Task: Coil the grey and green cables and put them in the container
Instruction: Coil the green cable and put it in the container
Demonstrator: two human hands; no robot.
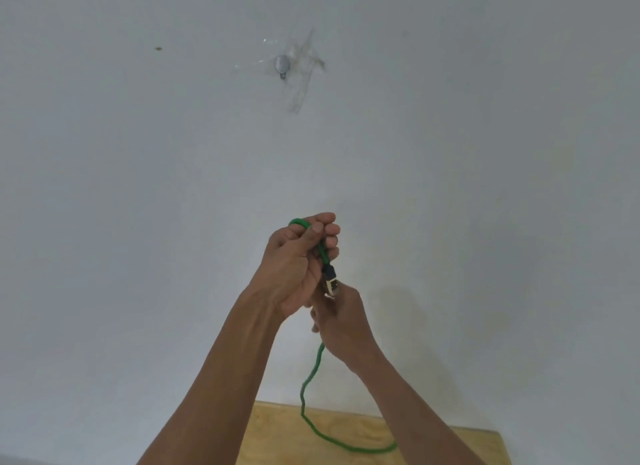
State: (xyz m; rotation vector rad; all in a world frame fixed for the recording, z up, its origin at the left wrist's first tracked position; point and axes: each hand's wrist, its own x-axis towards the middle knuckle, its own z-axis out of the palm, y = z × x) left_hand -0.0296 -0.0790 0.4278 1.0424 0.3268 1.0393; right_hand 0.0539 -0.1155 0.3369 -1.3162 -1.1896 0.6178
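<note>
Both hands are raised in front of a white wall. My left hand (pixel 298 256) is closed around the green cable (pixel 313 371) near its end, with a small loop showing above the fist. The cable's plug (pixel 331 282) sticks out below the fist. My right hand (pixel 341 320) sits just under it, pinching the cable below the plug. From there the green cable hangs down and curves across the wooden table (pixel 273 433). No grey cable and no container are in view.
A metal hook (pixel 282 66) is taped to the white wall high above the hands. The wooden table's far edge shows at the bottom of the view, between and under my forearms.
</note>
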